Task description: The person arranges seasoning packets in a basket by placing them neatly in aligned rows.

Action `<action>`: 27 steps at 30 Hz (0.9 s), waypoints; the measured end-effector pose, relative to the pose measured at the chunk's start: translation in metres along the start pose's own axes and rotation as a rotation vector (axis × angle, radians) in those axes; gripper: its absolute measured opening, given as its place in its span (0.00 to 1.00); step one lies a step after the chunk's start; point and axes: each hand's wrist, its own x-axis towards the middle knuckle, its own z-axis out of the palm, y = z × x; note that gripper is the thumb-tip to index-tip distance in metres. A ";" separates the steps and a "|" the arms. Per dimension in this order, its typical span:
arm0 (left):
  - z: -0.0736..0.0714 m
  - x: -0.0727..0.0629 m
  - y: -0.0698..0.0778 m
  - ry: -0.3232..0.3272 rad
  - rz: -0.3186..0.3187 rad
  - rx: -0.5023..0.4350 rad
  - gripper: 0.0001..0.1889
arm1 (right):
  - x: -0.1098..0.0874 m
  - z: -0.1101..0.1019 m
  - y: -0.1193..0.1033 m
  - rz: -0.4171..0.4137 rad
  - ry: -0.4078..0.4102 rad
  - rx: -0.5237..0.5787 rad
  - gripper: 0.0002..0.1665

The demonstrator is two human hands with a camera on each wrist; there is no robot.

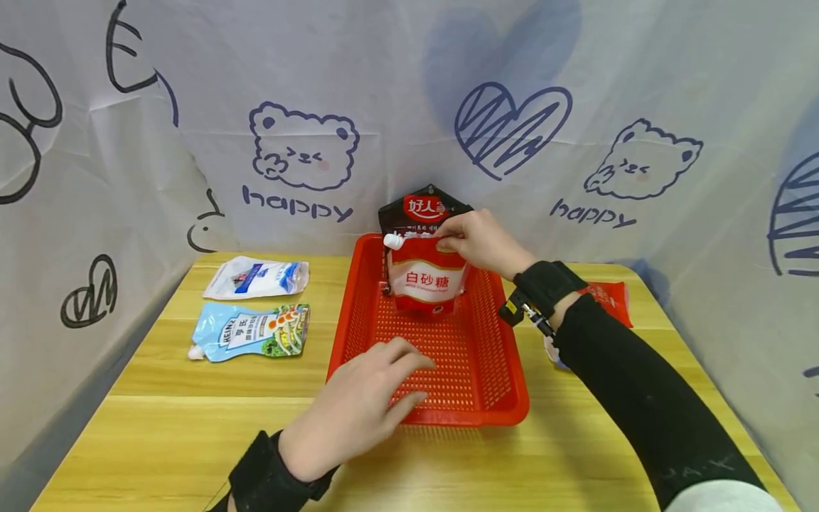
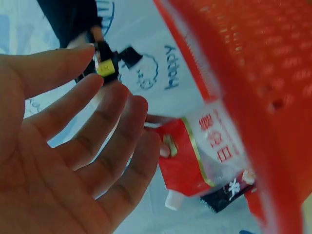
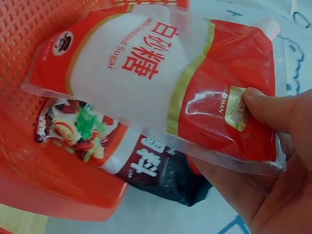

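Note:
A red and white pouch of granulated sugar point(image 1: 427, 279) with a white cap is pinched at its top corner by my right hand point(image 1: 484, 242). In the right wrist view the thumb presses on the front of the sugar pouch point(image 3: 141, 68). The pouch hangs upright inside the back part of a red plastic basket point(image 1: 518, 398). Behind it a black seasoning packet point(image 1: 390, 219) leans against the basket's back wall. My left hand point(image 1: 361, 398) hovers over the basket's front left edge, fingers loosely bent, holding nothing. The left wrist view shows its palm and spread fingers.
Left of the basket lie a white and blue packet point(image 1: 259, 277) and a light blue Heinz pouch point(image 1: 249, 331) on the wooden table point(image 1: 173, 427). To the right, a red packet point(image 1: 611, 302) is partly hidden by my right arm. A drawn-on white sheet point(image 1: 409, 92) hangs behind.

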 end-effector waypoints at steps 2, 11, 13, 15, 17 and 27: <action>0.004 -0.002 0.001 -0.032 0.012 -0.008 0.16 | 0.003 0.002 0.006 0.026 0.003 0.012 0.10; 0.012 -0.009 0.006 -0.103 0.052 -0.020 0.11 | 0.010 0.004 0.019 0.090 0.029 0.047 0.12; 0.014 -0.009 0.005 -0.102 0.058 -0.019 0.10 | 0.009 0.003 0.019 0.098 0.020 0.044 0.13; 0.015 -0.010 0.004 -0.098 0.062 -0.018 0.09 | 0.008 0.003 0.018 0.109 0.007 0.041 0.13; 0.016 -0.010 0.003 -0.099 0.060 -0.022 0.09 | 0.007 0.003 0.017 0.111 -0.006 0.031 0.13; 0.020 -0.011 0.002 -0.103 0.053 0.001 0.10 | 0.006 0.006 0.015 0.137 0.005 0.036 0.16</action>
